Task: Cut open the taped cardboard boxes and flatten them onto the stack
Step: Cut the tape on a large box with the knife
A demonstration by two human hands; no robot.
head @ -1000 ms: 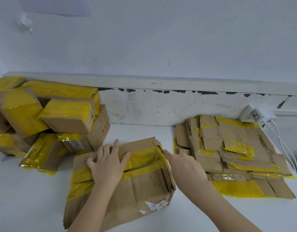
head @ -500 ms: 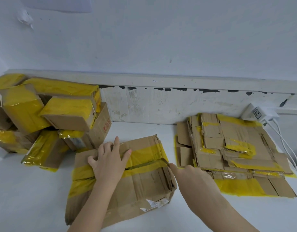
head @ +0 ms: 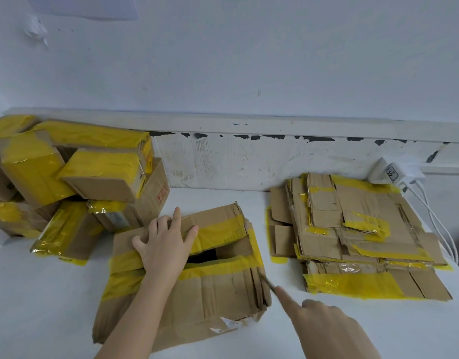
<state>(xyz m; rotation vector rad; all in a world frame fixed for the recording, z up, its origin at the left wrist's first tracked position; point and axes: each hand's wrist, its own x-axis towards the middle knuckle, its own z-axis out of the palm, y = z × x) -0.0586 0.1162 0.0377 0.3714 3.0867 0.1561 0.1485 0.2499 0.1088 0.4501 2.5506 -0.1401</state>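
Note:
A brown cardboard box (head: 218,294) with yellow tape lies in front of me on the white table. Its top seam is split and a dark gap (head: 202,256) shows between the flaps. My left hand (head: 163,244) presses on the top, fingers over the far flap. My right hand (head: 324,325) grips a thin blade (head: 267,281), index finger stretched along it, with the tip at the box's right edge. The stack of flattened boxes (head: 352,234) lies at the right.
A heap of taped yellow-and-brown boxes (head: 67,182) fills the left side against the wall. A white charger (head: 389,173) with cables (head: 438,224) sits behind the stack at the far right. The wall's white ledge (head: 249,125) runs behind everything.
My right hand drew the blade along the top seam toward me and off the box's right edge. The tape split and the flaps now gape. My left hand stayed on top.

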